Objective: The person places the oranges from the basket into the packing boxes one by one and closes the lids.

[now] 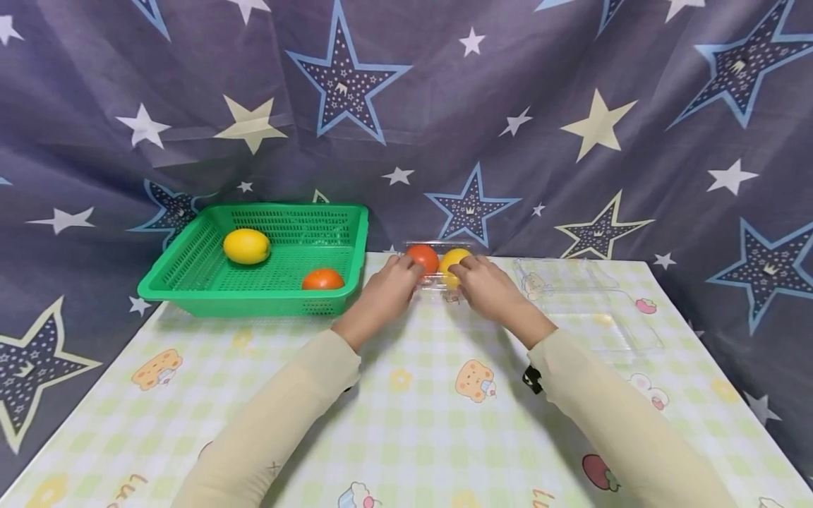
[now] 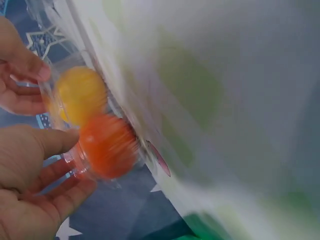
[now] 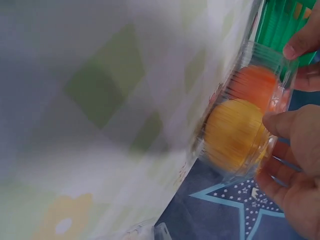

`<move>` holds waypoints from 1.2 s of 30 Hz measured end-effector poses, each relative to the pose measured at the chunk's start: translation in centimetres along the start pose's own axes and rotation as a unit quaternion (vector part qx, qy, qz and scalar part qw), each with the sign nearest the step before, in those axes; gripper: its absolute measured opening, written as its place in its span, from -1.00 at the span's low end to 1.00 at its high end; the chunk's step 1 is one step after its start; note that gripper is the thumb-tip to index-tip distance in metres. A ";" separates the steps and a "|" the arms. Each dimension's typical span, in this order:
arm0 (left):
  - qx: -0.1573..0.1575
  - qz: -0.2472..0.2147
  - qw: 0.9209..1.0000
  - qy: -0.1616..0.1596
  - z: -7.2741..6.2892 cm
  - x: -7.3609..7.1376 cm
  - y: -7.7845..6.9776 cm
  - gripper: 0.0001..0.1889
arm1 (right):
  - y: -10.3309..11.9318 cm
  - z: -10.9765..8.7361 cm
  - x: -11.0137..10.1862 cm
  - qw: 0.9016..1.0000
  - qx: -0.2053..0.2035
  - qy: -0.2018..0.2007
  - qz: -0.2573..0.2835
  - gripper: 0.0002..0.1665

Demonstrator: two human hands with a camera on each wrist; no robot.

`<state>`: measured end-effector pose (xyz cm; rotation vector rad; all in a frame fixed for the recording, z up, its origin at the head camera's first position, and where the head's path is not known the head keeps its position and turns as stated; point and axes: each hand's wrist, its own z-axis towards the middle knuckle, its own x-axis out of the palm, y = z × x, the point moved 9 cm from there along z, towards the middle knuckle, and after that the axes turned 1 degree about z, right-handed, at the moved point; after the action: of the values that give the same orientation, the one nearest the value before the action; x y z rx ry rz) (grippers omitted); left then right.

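Both hands hold a clear plastic box (image 3: 267, 56) at the far edge of the table. Inside it a red-orange tomato (image 1: 423, 259) lies beside a yellow lemon (image 1: 454, 262). My left hand (image 1: 392, 283) grips the tomato end of the box, its thumb on the near top edge and its fingers on the far side in the left wrist view. At the lemon end, my right hand (image 1: 492, 286) pinches the box between thumb and fingers in the right wrist view. Motion blurs both fruits in the wrist views.
A green basket (image 1: 222, 295) on the left holds another lemon (image 1: 246, 246) and another tomato (image 1: 323, 279). More clear plastic boxes (image 1: 591, 328) stand at the right. A starry curtain (image 1: 406, 152) hangs behind the checked tablecloth (image 1: 400, 430).
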<state>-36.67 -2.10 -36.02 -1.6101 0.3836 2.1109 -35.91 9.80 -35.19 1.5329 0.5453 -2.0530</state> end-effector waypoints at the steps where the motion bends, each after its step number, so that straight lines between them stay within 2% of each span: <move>1: -0.007 0.001 1.000 0.003 0.3 0.2 0.1 -0.70 | -0.2 0.3 0.2 1.000 0.006 0.004 0.000 -0.57; 7: -0.049 -0.011 0.999 0.010 1.7 0.6 0.9 -0.63 | -1.1 1.7 0.6 1.000 0.022 0.015 -0.001 -0.59; 12: -0.062 -0.022 0.998 0.013 2.0 0.6 1.1 -0.64 | -1.7 2.0 0.9 0.999 0.042 0.025 0.008 -0.54; 19: -0.061 -0.031 0.998 0.016 2.0 0.5 1.2 -0.63 | -1.6 2.1 1.0 0.998 0.046 0.042 0.020 -0.52; 29: -0.055 -0.030 0.998 0.016 1.8 0.0 0.6 -0.62 | -1.9 1.6 -0.7 0.994 0.055 0.021 0.088 -0.56; 32: -0.045 -0.024 0.999 0.014 1.6 -0.6 0.4 -0.63 | -2.2 1.1 -1.2 0.993 0.062 0.020 0.101 -0.56; 36: -0.030 -0.025 0.999 0.000 1.0 -2.1 0.2 -0.64 | -2.6 0.1 -2.2 0.991 0.067 0.012 0.116 -0.55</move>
<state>-37.18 -2.23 -33.72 -1.6361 0.2791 2.1029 -37.08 12.15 -33.06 1.6157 0.2291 -1.9270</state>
